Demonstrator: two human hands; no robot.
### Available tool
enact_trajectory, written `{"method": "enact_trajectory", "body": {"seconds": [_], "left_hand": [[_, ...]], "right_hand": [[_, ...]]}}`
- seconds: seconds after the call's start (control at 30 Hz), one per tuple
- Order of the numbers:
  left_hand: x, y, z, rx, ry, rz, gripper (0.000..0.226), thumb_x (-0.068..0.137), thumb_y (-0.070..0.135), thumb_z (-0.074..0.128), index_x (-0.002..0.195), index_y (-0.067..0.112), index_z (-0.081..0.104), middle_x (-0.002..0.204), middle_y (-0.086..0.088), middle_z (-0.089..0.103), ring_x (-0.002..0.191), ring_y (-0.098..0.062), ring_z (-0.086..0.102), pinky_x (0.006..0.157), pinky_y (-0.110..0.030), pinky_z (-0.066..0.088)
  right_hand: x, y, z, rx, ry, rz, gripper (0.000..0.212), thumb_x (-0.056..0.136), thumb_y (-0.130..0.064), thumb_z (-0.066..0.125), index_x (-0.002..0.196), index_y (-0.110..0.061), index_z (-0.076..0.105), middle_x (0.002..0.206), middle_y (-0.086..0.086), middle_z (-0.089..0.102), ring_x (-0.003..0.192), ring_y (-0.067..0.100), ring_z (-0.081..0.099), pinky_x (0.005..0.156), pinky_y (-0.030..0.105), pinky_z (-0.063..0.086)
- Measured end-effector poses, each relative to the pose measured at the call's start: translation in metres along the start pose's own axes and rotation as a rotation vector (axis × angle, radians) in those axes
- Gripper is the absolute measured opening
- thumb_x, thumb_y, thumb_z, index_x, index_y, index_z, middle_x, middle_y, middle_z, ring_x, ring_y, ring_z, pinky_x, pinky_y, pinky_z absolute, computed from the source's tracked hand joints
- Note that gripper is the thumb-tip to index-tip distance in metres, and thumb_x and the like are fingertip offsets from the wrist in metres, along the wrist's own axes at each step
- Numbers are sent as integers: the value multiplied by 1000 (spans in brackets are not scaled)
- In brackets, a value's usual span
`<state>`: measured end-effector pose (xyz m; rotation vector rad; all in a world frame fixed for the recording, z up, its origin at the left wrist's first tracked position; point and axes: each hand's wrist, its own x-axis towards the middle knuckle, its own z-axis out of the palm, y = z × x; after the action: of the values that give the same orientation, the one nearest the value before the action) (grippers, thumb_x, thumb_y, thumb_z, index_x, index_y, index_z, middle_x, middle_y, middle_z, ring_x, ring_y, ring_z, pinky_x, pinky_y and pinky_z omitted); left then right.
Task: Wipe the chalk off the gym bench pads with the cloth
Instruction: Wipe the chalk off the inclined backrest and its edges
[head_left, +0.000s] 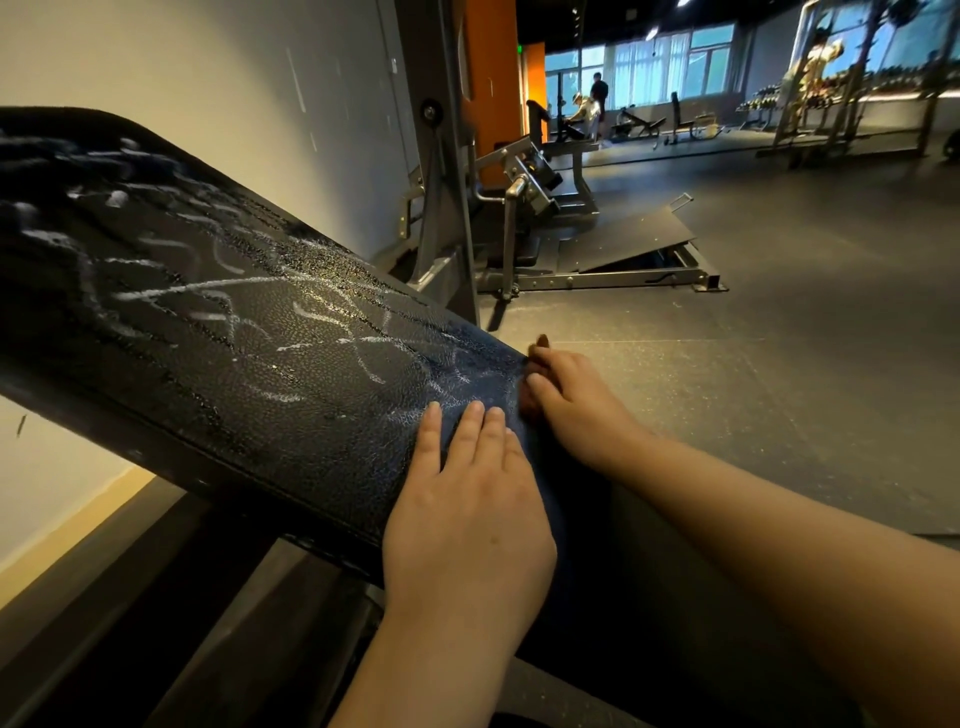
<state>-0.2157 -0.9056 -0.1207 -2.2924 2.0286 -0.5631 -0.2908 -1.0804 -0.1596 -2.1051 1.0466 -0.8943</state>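
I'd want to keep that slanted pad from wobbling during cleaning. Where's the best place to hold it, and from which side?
Grip the bench pad by its low end edge, coming from the near right, where the right hand curls its fingers. The face is too broad to span and carries chalk marks; the left hand only lies flat on it.

A gym is shown: a chalk-marked padded bench (234, 364) is seen up close, steel exercise machines (524, 182) are set on dark rubber flooring (779, 364), and racks (841, 104) and dumbbells (763, 101) are ranged beyond.
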Motion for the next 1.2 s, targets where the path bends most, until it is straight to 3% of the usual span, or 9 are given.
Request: {"method": "enact_trajectory", "body": {"seconds": [0.1,0.23,0.4,0.6,0.7,0.8,0.9,1.03,1.2], "left_hand": [[-1,0,0,-12,5,2,60,104,33,15,158,7,8,168,-6,2,154,-22,-11,122,-52,-11],[-1,-2,1,-9,11,-17,69,95,34,3,157,5,15,167,-10,9,154,-25,-4,122,-52,-9],[1,-2,3,-2,31,-47,78,87,32,-5,157,2,14,166,-15,8,154,-27,-2,122,-49,-11],[-1,-11,-4,-5,-6,60,71,92,32,2,158,7,7,168,-8,-1,154,-22,-8,123,-46,-9],[-2,-23,-11,-15,-56,139,59,104,31,17,159,13,9,168,-2,1,154,-15,-6,125,-39,-5],[0,-40,-13,-86,-6,161,54,100,26,35,154,18,35,164,4,24,152,-10,17,125,-34,7],[7,-60,-17,-87,67,206,41,72,24,58,107,19,78,120,3,72,113,-11,67,101,-33,46],[12,-80,-23,-115,83,142,37,76,25,55,105,18,78,117,5,73,111,-12,68,96,-32,50],[8,-72,-18,-65,93,126,45,79,26,46,112,15,74,122,-1,70,116,-17,64,104,-37,46]], "right_hand": [[-20,-15,10,73,-44,-176,44,104,-30,47,148,-27,43,149,-9,37,136,5,38,117,30,32],[-34,9,-5,-13,-118,-234,37,104,-31,46,141,-34,46,143,-21,35,130,-8,38,109,14,33],[-5,-1,2,43,20,-22,42,103,-27,48,145,-21,45,145,-2,41,134,14,43,117,41,36],[-45,9,-9,-8,-148,-219,41,103,-31,49,144,-37,46,148,-23,35,137,-4,34,114,22,30],[-24,21,-13,-3,-49,-53,43,104,-32,46,147,-31,42,150,-11,38,135,4,38,118,36,34],[-14,5,-2,82,21,82,45,104,-36,46,148,-27,41,151,-4,37,137,14,40,117,44,36],[-31,-9,3,81,-25,-53,45,103,-44,45,147,-34,42,152,-14,35,139,8,35,117,41,34],[-48,6,-18,4,-207,-137,39,101,-42,51,139,-44,47,145,-26,36,130,-5,38,110,27,35],[-4,0,-11,42,-50,95,48,103,-36,49,149,-23,40,148,3,44,132,17,45,111,34,38]]}}
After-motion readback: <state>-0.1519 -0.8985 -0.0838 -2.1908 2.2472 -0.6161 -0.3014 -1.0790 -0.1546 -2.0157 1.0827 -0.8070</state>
